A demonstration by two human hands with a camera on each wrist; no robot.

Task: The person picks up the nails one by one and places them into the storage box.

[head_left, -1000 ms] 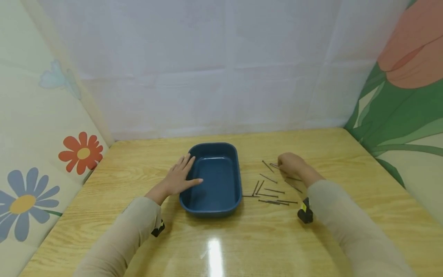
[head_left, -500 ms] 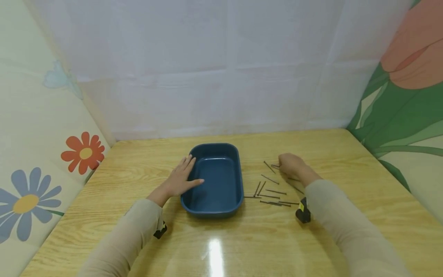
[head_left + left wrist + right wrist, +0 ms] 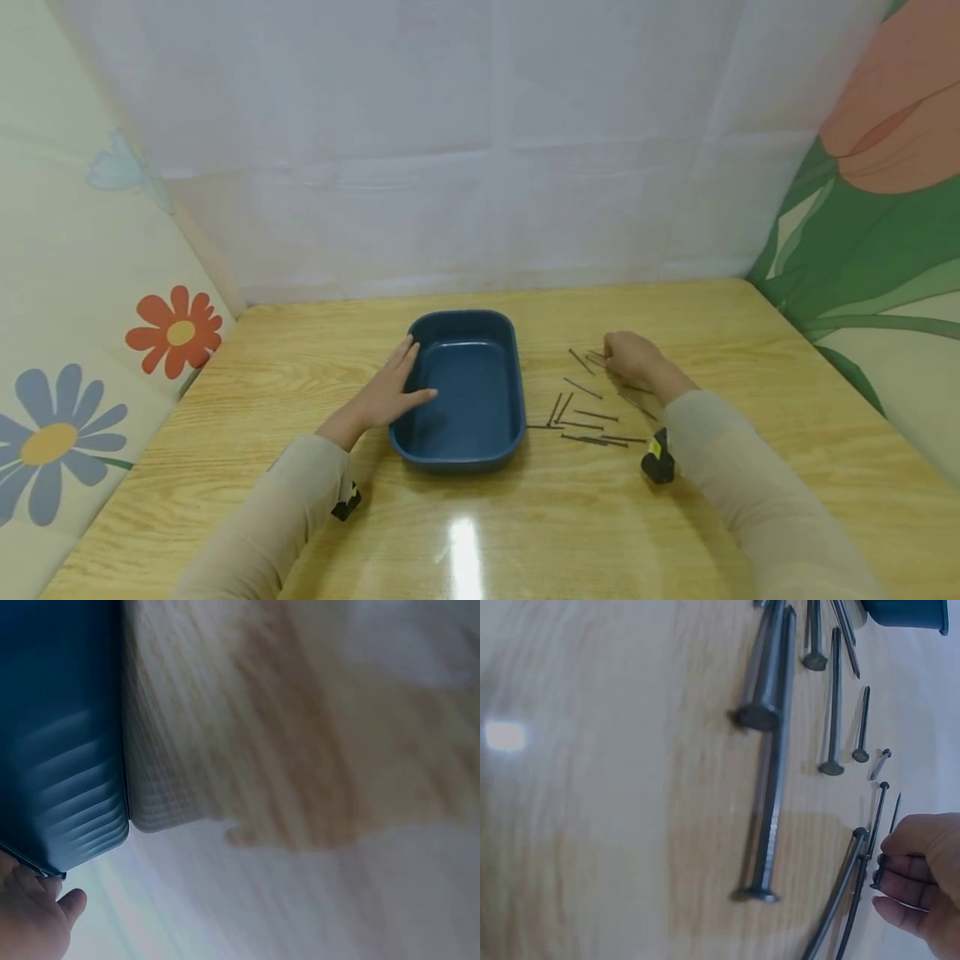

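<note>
A deep blue rectangular dish (image 3: 468, 417) stands on the wooden table, left of several loose dark nails (image 3: 582, 388). My left hand (image 3: 386, 396) rests on the dish's left rim, fingers straight and the thumb reaching over the inside. In the left wrist view, the fingertips (image 3: 51, 885) lie at the edge of the dish. My right hand (image 3: 636, 360) is down among the farthest nails, at their right side. The right wrist view shows its curled fingers and thumb around a nail (image 3: 877, 874), the head poking out between the fingers; the rest of it is partly hidden.
More nails (image 3: 600, 439) lie scattered between the dish and the right forearm, some crossing each other. One nail (image 3: 543, 427) reaches close to the dish's right side. A white cloth (image 3: 487, 167) hangs behind the table (image 3: 525, 533), with flower-printed panels on both sides.
The spread fingers of my left hand have drawn closer together on the rim. My right hand stays at nearly the same place, with small finger movement at the nails.
</note>
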